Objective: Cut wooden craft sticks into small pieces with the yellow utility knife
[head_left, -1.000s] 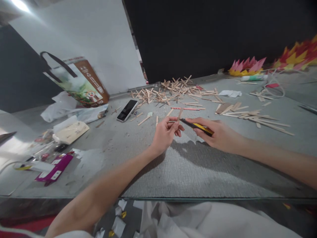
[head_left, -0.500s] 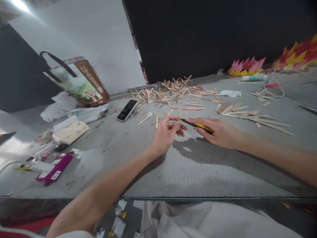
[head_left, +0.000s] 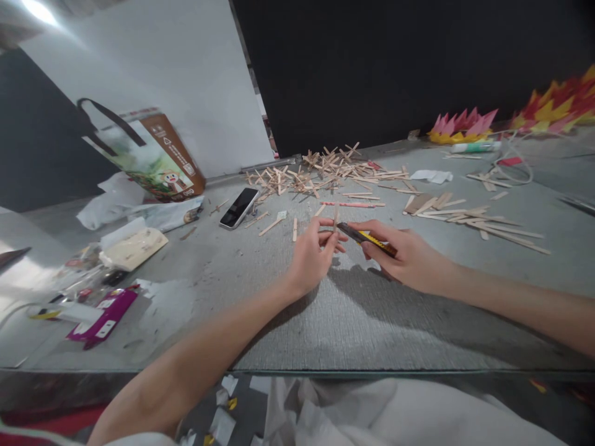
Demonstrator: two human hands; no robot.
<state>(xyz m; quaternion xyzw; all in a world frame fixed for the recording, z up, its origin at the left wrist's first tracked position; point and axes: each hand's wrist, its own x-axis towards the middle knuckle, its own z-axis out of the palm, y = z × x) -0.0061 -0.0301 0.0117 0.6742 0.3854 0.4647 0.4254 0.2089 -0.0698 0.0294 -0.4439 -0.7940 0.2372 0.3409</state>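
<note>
Left hand [head_left: 310,257] has a wooden stick [head_left: 336,214] pinched, end poking up above the fingers; right hand [head_left: 405,255] is curled round a cutter [head_left: 365,238] (tip right beside the stick).

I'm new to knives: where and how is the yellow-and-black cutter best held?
Probably by its yellow-and-black handle, coming from the right, fingers along its length: the slim body slants, its dark front end pointing left toward the wooden stick in the left hand.
</note>
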